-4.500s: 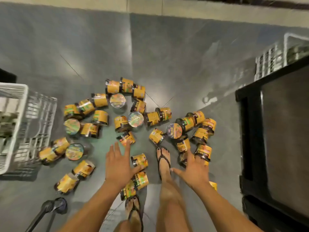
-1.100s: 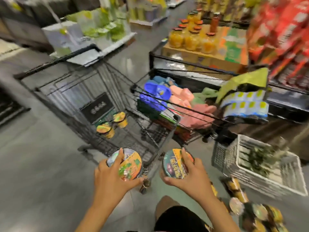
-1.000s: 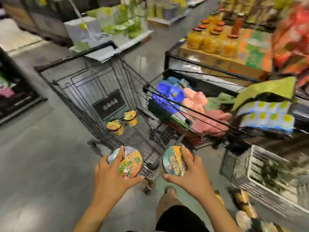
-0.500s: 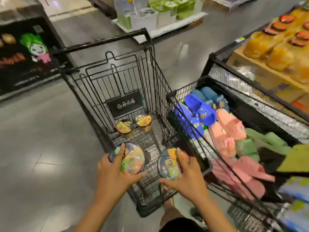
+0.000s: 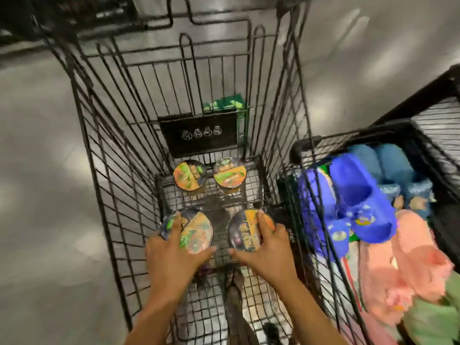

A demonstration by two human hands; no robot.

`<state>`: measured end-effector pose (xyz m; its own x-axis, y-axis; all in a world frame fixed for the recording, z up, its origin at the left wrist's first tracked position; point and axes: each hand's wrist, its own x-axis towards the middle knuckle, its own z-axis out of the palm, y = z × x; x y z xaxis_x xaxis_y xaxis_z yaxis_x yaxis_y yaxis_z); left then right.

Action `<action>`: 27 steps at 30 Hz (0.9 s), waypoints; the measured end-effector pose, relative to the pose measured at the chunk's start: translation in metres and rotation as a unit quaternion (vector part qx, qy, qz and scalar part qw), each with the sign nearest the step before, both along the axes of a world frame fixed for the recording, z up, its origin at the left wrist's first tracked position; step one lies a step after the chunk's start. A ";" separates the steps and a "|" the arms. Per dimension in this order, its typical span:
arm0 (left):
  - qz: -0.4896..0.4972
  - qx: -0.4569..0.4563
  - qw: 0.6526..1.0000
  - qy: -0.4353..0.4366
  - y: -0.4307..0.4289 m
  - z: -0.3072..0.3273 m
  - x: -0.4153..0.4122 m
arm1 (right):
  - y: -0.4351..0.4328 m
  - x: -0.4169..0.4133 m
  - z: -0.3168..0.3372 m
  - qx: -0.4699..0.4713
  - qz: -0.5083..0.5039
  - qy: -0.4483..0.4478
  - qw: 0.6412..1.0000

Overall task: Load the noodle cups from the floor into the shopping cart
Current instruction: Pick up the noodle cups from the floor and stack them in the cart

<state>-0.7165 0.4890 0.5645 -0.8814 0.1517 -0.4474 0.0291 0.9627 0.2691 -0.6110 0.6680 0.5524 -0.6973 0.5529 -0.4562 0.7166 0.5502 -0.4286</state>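
Note:
Both my hands are down inside the black wire shopping cart [image 5: 104,155]. My left hand [image 5: 169,257] grips a noodle cup [image 5: 196,235] by its rim, lid up, low over the cart floor. My right hand [image 5: 268,250] grips a second noodle cup [image 5: 245,235] the same way, just to the right. Two more noodle cups [image 5: 190,175] [image 5: 230,173] stand upright side by side at the far end of the cart floor, under a black placard [image 5: 199,133]. I cannot tell whether the held cups touch the floor. The cups on the shop floor are out of view.
A second wire bin [image 5: 308,145] stands against the cart's right side, filled with blue slippers [image 5: 358,195], pink slippers [image 5: 410,265] and green ones [image 5: 433,322]. Grey shop floor [image 5: 44,195] lies to the left and beyond the cart.
I have turned from the pile on the floor to the cart with one cup in each hand. Over the last second both hands have gone down into the cart with their cups.

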 end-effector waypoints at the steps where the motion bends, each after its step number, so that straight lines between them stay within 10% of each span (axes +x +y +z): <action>1: 0.013 -0.010 1.000 -0.008 0.006 -0.017 -0.007 | 0.004 -0.013 -0.018 0.007 0.005 -0.013 1.000; 11: 0.045 -0.030 0.998 0.020 0.032 -0.176 -0.058 | 0.029 -0.084 -0.159 0.081 0.053 0.024 0.995; 27: 0.036 -0.003 0.997 0.068 0.047 -0.194 -0.064 | 0.027 -0.097 -0.179 0.098 0.068 0.023 0.993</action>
<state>-0.7801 0.5356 0.3707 -0.9424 0.0826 -0.3241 -0.0051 0.9654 0.2609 -0.7076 0.6950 0.3733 -0.7893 0.5271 -0.3149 0.6120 0.7170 -0.3337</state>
